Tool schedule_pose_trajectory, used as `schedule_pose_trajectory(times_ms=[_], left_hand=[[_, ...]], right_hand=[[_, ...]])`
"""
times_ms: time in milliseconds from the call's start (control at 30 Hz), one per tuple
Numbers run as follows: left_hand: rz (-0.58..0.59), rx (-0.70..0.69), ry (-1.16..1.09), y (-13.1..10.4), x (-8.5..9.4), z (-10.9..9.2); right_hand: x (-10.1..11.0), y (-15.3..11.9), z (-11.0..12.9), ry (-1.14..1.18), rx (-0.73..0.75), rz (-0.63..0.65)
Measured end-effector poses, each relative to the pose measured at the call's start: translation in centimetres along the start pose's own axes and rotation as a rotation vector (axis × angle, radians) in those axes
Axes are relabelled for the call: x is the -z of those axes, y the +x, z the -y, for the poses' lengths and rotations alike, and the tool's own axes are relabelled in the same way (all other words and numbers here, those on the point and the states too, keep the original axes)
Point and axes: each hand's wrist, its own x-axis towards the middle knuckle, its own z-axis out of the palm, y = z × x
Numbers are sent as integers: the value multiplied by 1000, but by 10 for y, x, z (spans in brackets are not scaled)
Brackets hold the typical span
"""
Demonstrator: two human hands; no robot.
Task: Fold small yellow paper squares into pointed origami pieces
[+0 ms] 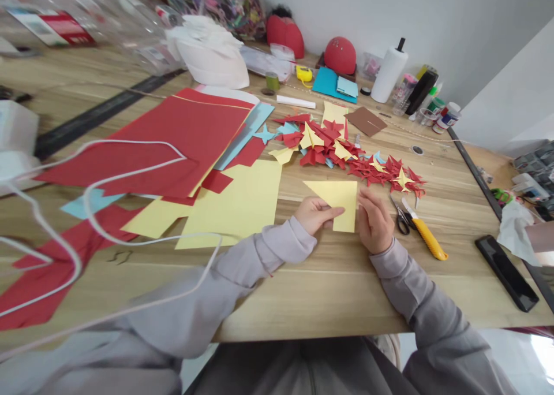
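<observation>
A folded piece of yellow paper (340, 194) is pinched between the thumb and fingers of my left hand (314, 215). Its outline has a pointed corner at the upper left and a straight right edge. Beside that right edge stands my right hand (375, 220), fingers extended and slightly bent; whether they touch the paper I cannot tell. Just right of this hand lie black-handled scissors (403, 222) and a yellow utility knife (426, 236). Beyond the hands is a pile of red, yellow and blue folded paper stars (324, 144).
Red sheets (173, 135), a yellow sheet (242, 198) and a white cable (130, 181) cover the left side. A phone (506, 272) lies at right, near another person's hand holding white tissue (517, 230). A brown paper (366, 121) and tape measure (304, 73) lie farther back.
</observation>
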Motion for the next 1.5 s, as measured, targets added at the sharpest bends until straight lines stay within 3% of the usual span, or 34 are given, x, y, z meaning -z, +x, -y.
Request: schedule_pose_trajectory(times_ms=[167,367,600,800,1067,1333,1500], left_hand=[[-53,-47,-48,5,5,-4],[23,-102,180,9,10,1],[-33,-246,387,5,10,-4],[-60,-205,243,6,5,-1],[-244,-167,34,13,9,-11],[-359,-248,-65,21,21,-27],[-324,-228,-154,24,27,-31]], right_hand=[[-3,-3,-1,26,-25,174],[-5,-6,1,5,-28,186],[-9,-6,10,318,-298,211],[-13,-5,11,553,-490,232],[-17,-2,18,827,-752,198],[-14,-1,19,879,-768,236],[-15,-1,19,887,-767,267]])
